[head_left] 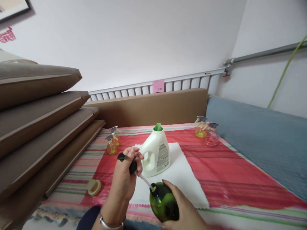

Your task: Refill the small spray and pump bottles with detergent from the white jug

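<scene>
My left hand (129, 171) is closed around a black pump top (132, 166). From it a pale dip tube (145, 181) slants down to the mouth of a dark green bottle (165, 204); its tip is at or just inside the opening. My right hand (183, 207) grips that bottle from the right side, with its neck tilted toward the left. Just beyond both hands stands a white detergent jug (157, 153), upright on a white cloth (189, 179). Its top is uncapped, showing a green pour spout (158, 127).
A pale green cap (94, 187) lies at left. Spray bottles with yellow liquid (111, 147) stand back left; one yellow (200, 127) and one pink (212, 137) stand back right. Stacked brown cushions (48, 127) border the left, a blue-grey padded surface (259, 137) the right.
</scene>
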`<state>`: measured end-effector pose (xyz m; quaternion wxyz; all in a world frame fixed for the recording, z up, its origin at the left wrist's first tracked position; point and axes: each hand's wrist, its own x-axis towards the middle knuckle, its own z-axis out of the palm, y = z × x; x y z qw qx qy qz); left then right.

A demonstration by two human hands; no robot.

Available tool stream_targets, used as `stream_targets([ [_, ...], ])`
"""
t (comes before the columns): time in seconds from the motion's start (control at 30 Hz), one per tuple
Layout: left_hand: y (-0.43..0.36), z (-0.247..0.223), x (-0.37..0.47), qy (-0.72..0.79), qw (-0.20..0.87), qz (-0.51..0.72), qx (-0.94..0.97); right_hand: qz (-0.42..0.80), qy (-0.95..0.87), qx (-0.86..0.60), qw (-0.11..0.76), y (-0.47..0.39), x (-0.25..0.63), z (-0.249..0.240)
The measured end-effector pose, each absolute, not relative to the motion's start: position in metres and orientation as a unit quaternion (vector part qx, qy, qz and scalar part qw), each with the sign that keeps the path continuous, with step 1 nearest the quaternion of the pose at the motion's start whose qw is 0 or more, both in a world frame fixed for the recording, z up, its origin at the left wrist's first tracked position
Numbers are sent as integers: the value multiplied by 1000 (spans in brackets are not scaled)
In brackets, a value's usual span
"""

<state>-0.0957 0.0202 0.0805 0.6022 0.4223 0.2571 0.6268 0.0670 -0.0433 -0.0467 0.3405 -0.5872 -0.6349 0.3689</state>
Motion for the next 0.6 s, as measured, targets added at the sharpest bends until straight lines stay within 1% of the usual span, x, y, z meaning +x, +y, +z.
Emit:
stream_targets([
  [0.17, 14, 66, -85, 287, 600, 581, 469, 378, -635, -571, 357, -47, 60, -28],
  [0.3, 9, 47, -80, 330, 609, 504, 517, 362, -632, -566, 386, -50, 55, -16],
  [0.37, 7, 42, -80, 338, 625, 463, 530, 353, -631, -567, 395, -50, 54, -15],
  [0.47, 4, 41, -82, 356, 634, 419, 543, 373, -622, -563, 397, -50, 55, -18],
  [0.6, 6, 40, -87, 346, 637, 405, 558, 384, -600, -573, 405, -49, 57, -21],
])
